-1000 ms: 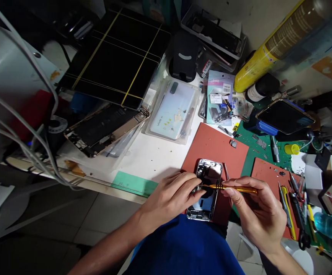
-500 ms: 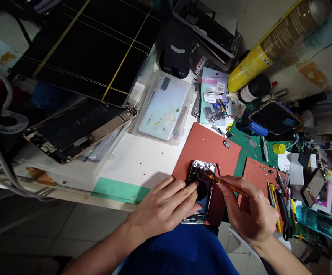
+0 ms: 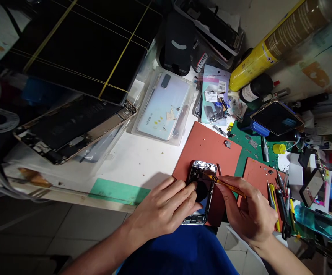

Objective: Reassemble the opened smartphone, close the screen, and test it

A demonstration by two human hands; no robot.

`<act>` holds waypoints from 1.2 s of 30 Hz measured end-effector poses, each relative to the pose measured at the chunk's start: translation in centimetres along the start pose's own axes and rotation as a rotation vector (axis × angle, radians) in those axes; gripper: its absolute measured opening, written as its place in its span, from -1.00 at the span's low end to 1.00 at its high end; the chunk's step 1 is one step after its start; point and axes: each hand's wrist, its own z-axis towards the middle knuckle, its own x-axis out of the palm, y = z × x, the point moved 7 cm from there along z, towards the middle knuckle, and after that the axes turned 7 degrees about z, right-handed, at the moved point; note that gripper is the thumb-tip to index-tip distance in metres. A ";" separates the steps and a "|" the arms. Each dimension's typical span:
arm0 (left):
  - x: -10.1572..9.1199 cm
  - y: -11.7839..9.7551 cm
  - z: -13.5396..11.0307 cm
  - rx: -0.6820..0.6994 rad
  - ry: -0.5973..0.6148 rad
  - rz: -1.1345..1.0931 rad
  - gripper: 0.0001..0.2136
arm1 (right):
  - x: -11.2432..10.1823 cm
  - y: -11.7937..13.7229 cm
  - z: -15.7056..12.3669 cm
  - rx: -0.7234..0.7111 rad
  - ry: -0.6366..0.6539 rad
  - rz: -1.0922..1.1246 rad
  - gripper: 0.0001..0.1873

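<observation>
An opened phone (image 3: 202, 179) with a shiny metal frame lies on a red-brown mat (image 3: 209, 149) at the near edge of the white bench. My left hand (image 3: 161, 208) rests over the phone's left side, fingers pressing on its dark inside. My right hand (image 3: 248, 212) pinches a thin orange screwdriver (image 3: 226, 184), whose tip points into the phone's upper part near the camera end.
A second red mat (image 3: 257, 170) and green mat (image 3: 248, 147) carry small screws and tools (image 3: 280, 198). Behind lie a white phone back in a clear case (image 3: 166, 105), a parts bag (image 3: 214, 97), an opened tablet (image 3: 68, 130), a yellow canister (image 3: 272, 46) and a dark phone (image 3: 276, 116).
The screwdriver has tilted from level to slanting, its tip moving up to the phone's top end. My left fingers slid further over the phone. The view shifted slightly left.
</observation>
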 end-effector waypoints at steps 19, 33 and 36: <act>0.4 0.1 -0.5 0.000 0.013 -0.071 -0.85 | 1.5 1.7 3.1 -0.250 0.321 0.047 -0.79; 0.4 0.1 -0.5 0.004 0.006 -0.043 -0.87 | 2.1 1.6 3.8 -0.281 0.420 0.071 -0.76; 0.4 0.1 -0.6 0.004 0.003 -0.041 -0.83 | 2.1 1.7 3.9 -0.302 0.387 0.056 -0.75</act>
